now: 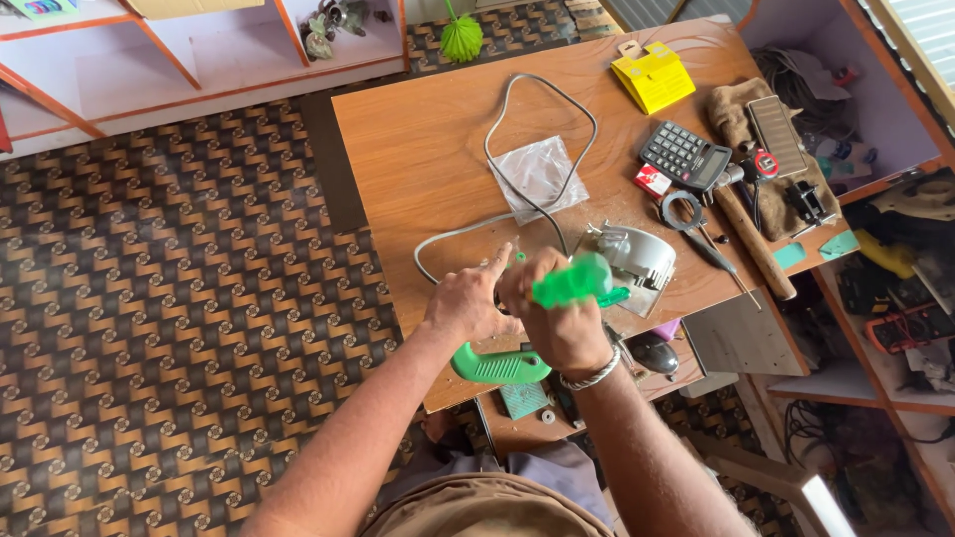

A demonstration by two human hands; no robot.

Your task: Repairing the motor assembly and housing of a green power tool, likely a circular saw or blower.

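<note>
Right hand (559, 316) is fisted around a translucent green screwdriver handle (572, 281); its shaft is hidden. Left hand (468, 301) pinches something unseen behind the fingers, above the green iron body (497, 365) at the desk's (418, 149) near edge.

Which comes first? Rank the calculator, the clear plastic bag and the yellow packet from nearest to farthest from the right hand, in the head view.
Measured from the right hand, which grips a green handle:
1. Clear plastic bag, just beyond the hands, mid-table.
2. Calculator, farther off to the right.
3. Yellow packet, at the table's far right end.
</note>
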